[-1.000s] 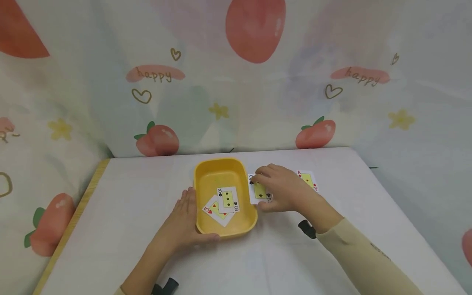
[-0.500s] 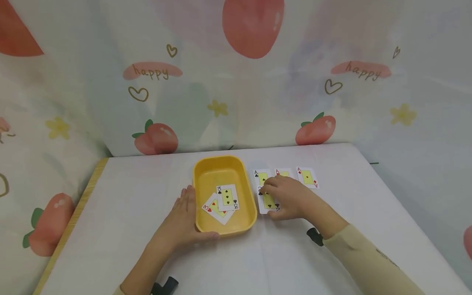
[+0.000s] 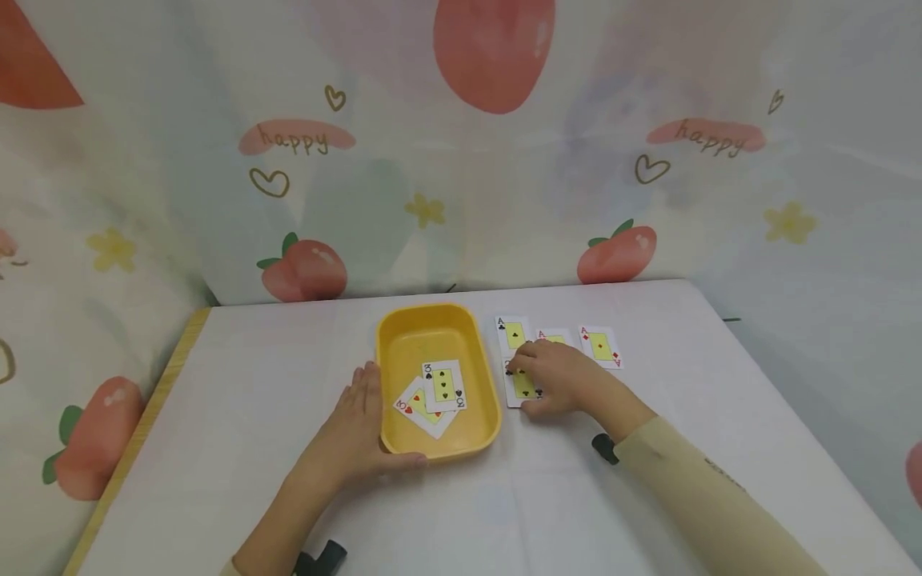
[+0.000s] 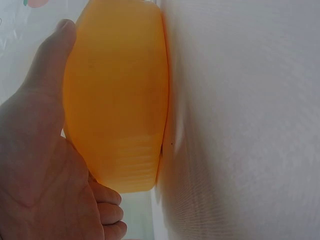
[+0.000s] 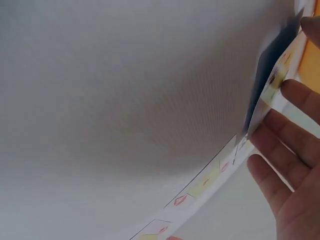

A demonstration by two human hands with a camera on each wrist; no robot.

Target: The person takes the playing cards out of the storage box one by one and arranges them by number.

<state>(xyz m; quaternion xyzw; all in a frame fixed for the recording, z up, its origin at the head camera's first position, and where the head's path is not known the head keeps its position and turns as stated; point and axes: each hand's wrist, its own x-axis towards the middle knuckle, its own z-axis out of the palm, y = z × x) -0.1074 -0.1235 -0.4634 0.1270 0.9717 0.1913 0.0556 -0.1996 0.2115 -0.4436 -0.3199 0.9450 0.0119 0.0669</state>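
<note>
My right hand (image 3: pixel 562 376) holds a club playing card (image 3: pixel 520 388) by its edges, low over the table just below the ace of clubs (image 3: pixel 515 332). In the right wrist view the card (image 5: pixel 272 87) is tilted, with thumb and fingertips on its edges; its number is hard to read. A yellow tray (image 3: pixel 410 336) stands to the left with a three of spades (image 3: pixel 444 386) overlapping a three of hearts (image 3: pixel 425 408). Against the tray's left wall rests my left hand (image 3: pixel 353 436), fingers straight, its thumb along the near side.
A red ace (image 3: pixel 553 336), partly hidden by my right hand, and an ace of diamonds (image 3: pixel 600 346) lie right of the ace of clubs. The white table (image 3: pixel 461 520) ends at a patterned backdrop (image 3: pixel 389 192) behind.
My right hand has moved the club card rightward from the tray's edge, then slightly away from me. The ace of clubs has shifted a little farther back. The left hand stays at the tray.
</note>
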